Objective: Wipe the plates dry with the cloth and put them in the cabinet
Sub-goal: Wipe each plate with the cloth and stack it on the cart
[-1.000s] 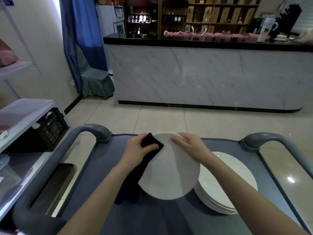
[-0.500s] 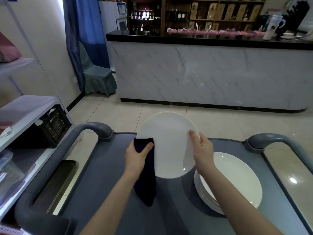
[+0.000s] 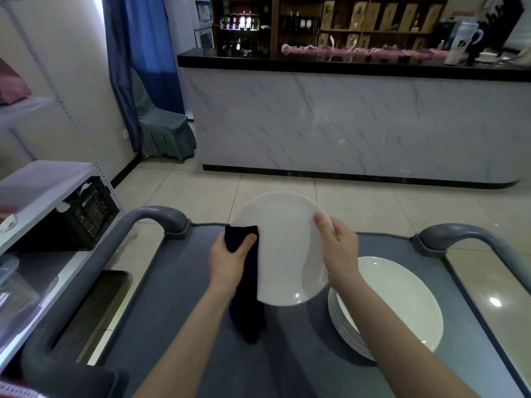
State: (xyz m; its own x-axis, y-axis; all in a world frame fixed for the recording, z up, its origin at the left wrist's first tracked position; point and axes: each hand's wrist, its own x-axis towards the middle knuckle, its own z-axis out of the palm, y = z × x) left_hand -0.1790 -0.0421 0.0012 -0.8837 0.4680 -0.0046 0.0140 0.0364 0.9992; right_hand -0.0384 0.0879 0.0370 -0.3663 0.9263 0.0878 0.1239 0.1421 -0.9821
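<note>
I hold a white plate (image 3: 283, 248) tilted up above the grey cart (image 3: 178, 311). My left hand (image 3: 230, 259) grips a dark navy cloth (image 3: 247, 282) against the plate's left edge, thumb on the front; the cloth's tail hangs down under the plate. My right hand (image 3: 339, 251) holds the plate's right rim, thumb on its face. A stack of white plates (image 3: 402, 303) lies on the cart to the right, partly hidden by my right forearm.
The cart has grey curved handles at the left (image 3: 155, 216) and right (image 3: 459, 234). A white shelf unit (image 3: 40, 182) with a black crate (image 3: 89, 214) stands at the left. A marble counter (image 3: 344, 124) and a covered chair (image 3: 161, 130) stand across the tiled floor.
The plate was lifted off the cart and tilted up to face me. Both hands shifted to its side rims, and the cloth now hangs down from my left hand.
</note>
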